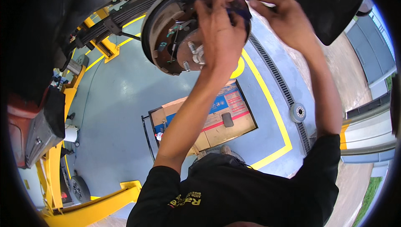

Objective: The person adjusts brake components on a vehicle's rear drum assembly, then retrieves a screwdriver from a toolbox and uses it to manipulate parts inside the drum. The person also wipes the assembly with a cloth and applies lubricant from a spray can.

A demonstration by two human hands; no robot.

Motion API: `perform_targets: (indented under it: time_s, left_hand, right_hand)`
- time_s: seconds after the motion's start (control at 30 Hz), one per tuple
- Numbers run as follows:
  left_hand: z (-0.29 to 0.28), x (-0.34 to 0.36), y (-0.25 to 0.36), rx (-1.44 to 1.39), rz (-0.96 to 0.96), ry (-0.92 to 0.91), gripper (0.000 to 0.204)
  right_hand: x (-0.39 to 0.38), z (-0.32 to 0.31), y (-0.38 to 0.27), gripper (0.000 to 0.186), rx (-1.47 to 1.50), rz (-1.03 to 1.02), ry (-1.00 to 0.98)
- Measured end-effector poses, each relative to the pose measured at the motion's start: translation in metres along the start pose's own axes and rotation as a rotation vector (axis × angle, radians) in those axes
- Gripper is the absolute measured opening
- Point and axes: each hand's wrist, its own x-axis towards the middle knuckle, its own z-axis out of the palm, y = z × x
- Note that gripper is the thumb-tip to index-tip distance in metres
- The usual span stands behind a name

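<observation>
An exposed drum brake assembly [165,30] hangs at the top middle, with curved brake shoes, springs and a round hub with wheel studs [186,65]. My left hand [223,34] reaches across the hub, its bent fingers against the assembly's upper right part. A dark blue patch [240,7] shows beside those fingertips; whether it is cloth, I cannot tell. At the upper right rim, my right hand [288,20] has its thumb and forefinger close together, slightly blurred. What either hand grips between its fingers is hidden.
Below stands a low cart [246,128] lined with cardboard, with a small dark block [227,119] on it. Yellow lift arms [100,202] are at left, near a wheel [79,189]. A round grey disc-shaped part [298,112] lies on the floor grate. A dark flap [328,9] hangs right.
</observation>
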Motion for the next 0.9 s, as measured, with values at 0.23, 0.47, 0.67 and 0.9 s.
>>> perform_targets:
  time_s: [0.23, 0.47, 0.67, 0.9]
  left_hand:
    - [-0.001, -0.001, -0.007, -0.118, -0.06, 0.166, 0.032]
    - [0.007, 0.007, -0.009, -0.144, -0.043, 0.284, 0.032]
    - [-0.033, 0.021, 0.01, -0.232, -0.184, 0.068, 0.036]
    - [-0.097, 0.011, 0.005, 0.015, -0.086, -0.114, 0.053]
  right_hand:
    - [0.001, -0.013, -0.011, 0.033, -0.021, 0.063, -0.062]
    - [0.028, -0.007, -0.009, 0.037, -0.118, -0.194, 0.003]
    - [0.015, 0.006, -0.023, 0.03, 0.033, -0.043, -0.105]
    - [0.035, -0.001, -0.062, 0.031, -0.101, -0.143, -0.212]
